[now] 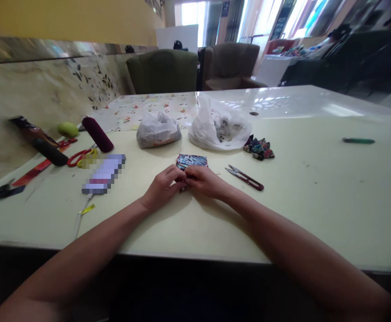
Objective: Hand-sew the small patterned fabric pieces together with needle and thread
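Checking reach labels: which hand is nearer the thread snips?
Right. The right hand is left of the thread snips, not touching; the left hand is farther left, beyond it.

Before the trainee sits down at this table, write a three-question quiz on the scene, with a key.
1. True or false: the right hand is holding the snips.
2. Which lies farthest to the right? A) the snips B) the green pen-like item C) the maroon roll
3. What hides part of the patterned piece?

Key:
1. False; the snips lie on the table.
2. B.
3. The left hand and the right hand.
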Available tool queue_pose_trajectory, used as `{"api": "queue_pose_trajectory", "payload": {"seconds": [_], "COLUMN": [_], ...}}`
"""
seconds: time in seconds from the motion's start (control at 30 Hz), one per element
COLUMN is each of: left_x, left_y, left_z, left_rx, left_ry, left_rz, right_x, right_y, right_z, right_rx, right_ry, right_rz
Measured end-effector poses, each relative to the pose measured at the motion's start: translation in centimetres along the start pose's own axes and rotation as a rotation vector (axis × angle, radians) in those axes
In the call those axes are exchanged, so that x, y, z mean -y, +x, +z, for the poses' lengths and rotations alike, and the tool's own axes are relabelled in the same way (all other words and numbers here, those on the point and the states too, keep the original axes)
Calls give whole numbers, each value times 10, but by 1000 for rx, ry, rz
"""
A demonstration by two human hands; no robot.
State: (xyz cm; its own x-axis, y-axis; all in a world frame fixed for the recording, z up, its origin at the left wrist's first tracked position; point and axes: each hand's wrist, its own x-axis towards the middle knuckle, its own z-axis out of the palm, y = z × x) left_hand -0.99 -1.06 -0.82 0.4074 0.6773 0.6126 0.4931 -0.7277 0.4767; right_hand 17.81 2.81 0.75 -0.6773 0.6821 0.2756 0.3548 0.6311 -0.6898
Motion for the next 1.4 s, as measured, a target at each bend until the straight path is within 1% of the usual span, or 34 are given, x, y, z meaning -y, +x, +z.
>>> {"api": "queue_pose_trajectory", "payload": {"seconds": [0.17,0.27,0.47,0.53,0.67,0.77,0.93,1.03,1.23,1.4], "left_x": [3,3,4,5,6,7,7,6,7,6], "left_y": [0,0,4,6,9,9,8,8,9,9], "left_z": [1,-1,-8,-13,-25,-28,-25,-24,-24,-25], "left_rx": [19,37,89,142,283,335,324,314,301,305], "left_ry": [-87,-130,-83,-85,-123,-146,-150,-152,-129,-122], "left_rz": [-135,-196,-199,-194,-199,-181,-148,-133,-123,-140], "right_x": [0,2,2,1,-2,-2,1,4,7,5], "right_y": [-1,-3,-5,-5,-5,-5,-6,-7,-7,-6], "right_z": [-4,-10,-16,-15,-16,-18,-21,-21,-20,-20], "right_rx": [21,53,121,143,156,157,152,126,73,81], "right_ry": [21,-10,-43,-72,-100,-116,-110,-75,-84,-91], "right_rz": [8,-3,-60,-92,-138,-139,-104,-78,-132,-140]}}
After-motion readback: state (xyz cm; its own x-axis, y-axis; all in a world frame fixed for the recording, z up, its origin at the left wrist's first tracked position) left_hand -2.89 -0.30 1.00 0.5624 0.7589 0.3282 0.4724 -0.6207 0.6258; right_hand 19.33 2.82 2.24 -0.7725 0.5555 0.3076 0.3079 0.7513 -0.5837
